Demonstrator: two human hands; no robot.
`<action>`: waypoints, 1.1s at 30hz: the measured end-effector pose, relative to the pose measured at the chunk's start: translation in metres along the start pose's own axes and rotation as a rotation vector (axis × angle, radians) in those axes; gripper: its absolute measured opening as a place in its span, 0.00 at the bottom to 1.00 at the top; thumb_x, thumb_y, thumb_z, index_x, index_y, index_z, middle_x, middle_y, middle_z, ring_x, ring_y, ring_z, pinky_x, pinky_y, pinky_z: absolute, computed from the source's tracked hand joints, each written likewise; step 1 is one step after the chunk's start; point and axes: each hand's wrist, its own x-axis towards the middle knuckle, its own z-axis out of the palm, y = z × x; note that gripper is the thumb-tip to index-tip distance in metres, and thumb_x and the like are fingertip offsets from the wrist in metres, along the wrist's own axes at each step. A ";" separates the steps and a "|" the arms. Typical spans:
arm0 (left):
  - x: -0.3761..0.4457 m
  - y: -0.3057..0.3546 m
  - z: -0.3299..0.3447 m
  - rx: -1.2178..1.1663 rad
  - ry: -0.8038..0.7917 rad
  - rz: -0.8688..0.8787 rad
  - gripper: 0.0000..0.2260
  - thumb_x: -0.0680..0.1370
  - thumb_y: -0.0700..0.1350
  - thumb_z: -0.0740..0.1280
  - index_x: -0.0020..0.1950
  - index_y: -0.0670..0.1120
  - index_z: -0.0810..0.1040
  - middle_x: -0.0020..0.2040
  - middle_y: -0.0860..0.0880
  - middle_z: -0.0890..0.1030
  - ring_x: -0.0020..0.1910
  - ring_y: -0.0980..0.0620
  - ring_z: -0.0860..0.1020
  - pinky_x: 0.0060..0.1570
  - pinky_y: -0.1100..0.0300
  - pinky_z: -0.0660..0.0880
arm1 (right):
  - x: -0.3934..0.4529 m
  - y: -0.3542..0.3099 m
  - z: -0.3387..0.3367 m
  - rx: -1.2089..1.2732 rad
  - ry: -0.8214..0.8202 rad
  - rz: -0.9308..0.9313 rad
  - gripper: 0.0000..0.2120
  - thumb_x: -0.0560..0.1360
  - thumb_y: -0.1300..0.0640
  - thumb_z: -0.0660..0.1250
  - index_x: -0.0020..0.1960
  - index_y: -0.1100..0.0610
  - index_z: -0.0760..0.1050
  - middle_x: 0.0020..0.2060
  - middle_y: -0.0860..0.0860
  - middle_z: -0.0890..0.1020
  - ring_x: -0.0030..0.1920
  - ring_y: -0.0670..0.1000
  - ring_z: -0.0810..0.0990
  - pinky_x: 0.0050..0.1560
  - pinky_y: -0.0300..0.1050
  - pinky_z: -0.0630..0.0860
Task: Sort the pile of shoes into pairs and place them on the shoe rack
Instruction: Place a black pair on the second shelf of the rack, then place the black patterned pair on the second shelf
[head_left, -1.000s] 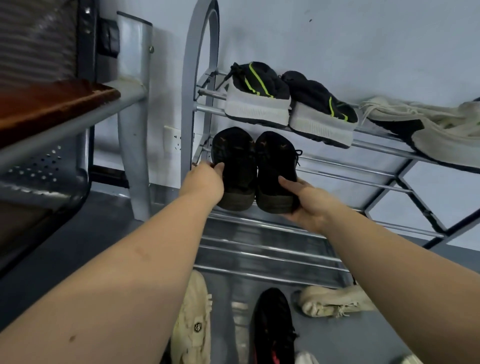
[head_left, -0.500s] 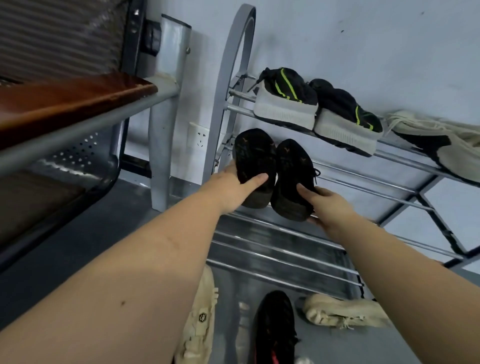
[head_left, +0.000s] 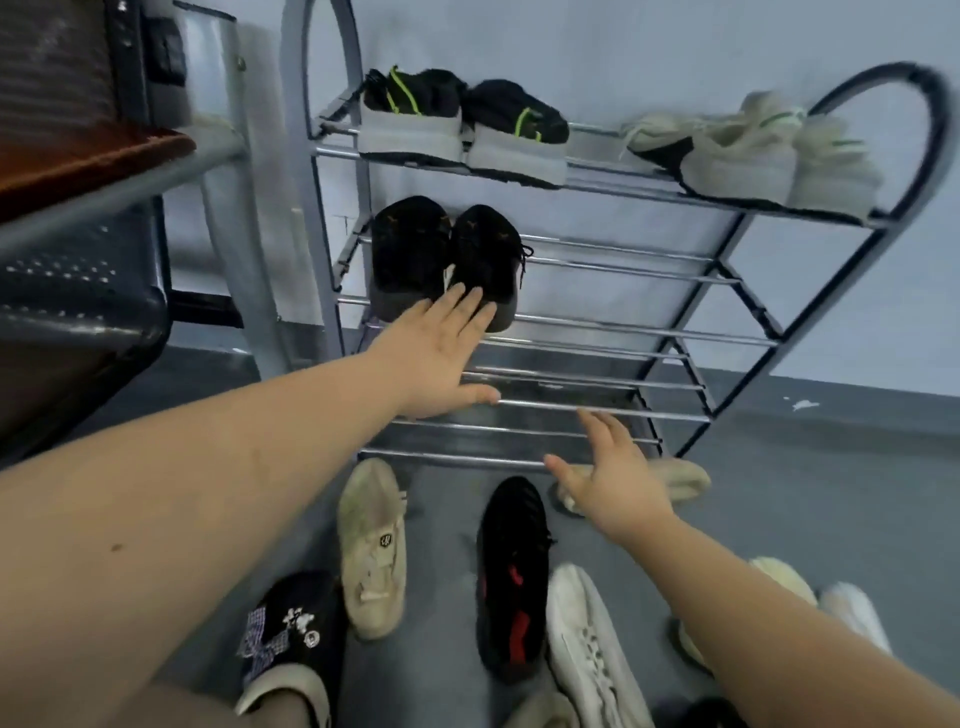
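A pair of black shoes (head_left: 441, 260) rests side by side at the left end of the second shelf of the metal shoe rack (head_left: 623, 322). My left hand (head_left: 441, 353) is open, fingers spread, its fingertips at the heel of the right black shoe. My right hand (head_left: 613, 483) hangs open and empty lower down, in front of the rack's bottom bars. The top shelf carries a black pair with green stripes (head_left: 462, 124) and a cream pair (head_left: 753, 156).
Loose shoes lie on the grey floor before the rack: a cream sneaker (head_left: 371, 545), a black-and-red sneaker (head_left: 511, 571), a white sneaker (head_left: 592, 654), a black patterned slipper (head_left: 291, 634), a beige shoe (head_left: 675, 478). A metal bench (head_left: 78, 249) stands at the left.
Both hands have let go of the black pair, which stays on the second shelf. My right hand dropped toward the floor shoes; the view tilted down and back.
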 end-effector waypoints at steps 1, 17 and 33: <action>-0.004 0.015 0.004 0.046 -0.035 0.061 0.40 0.77 0.68 0.48 0.77 0.44 0.37 0.78 0.44 0.39 0.77 0.46 0.39 0.75 0.51 0.44 | -0.012 0.012 0.004 -0.004 -0.015 0.021 0.35 0.77 0.40 0.60 0.78 0.51 0.51 0.77 0.52 0.52 0.76 0.54 0.55 0.72 0.50 0.59; -0.052 0.209 0.068 0.234 -0.389 0.603 0.35 0.79 0.63 0.49 0.78 0.46 0.39 0.78 0.46 0.37 0.77 0.47 0.38 0.74 0.52 0.39 | -0.183 0.208 0.033 -0.254 -0.266 0.374 0.37 0.77 0.41 0.59 0.78 0.52 0.46 0.78 0.54 0.47 0.77 0.56 0.51 0.71 0.51 0.64; -0.024 0.383 0.137 -0.049 -0.622 0.524 0.33 0.80 0.61 0.52 0.79 0.46 0.45 0.79 0.45 0.42 0.78 0.47 0.44 0.75 0.52 0.46 | -0.233 0.323 0.059 -0.088 -0.244 0.765 0.34 0.78 0.40 0.58 0.77 0.54 0.51 0.77 0.57 0.52 0.77 0.58 0.51 0.72 0.54 0.59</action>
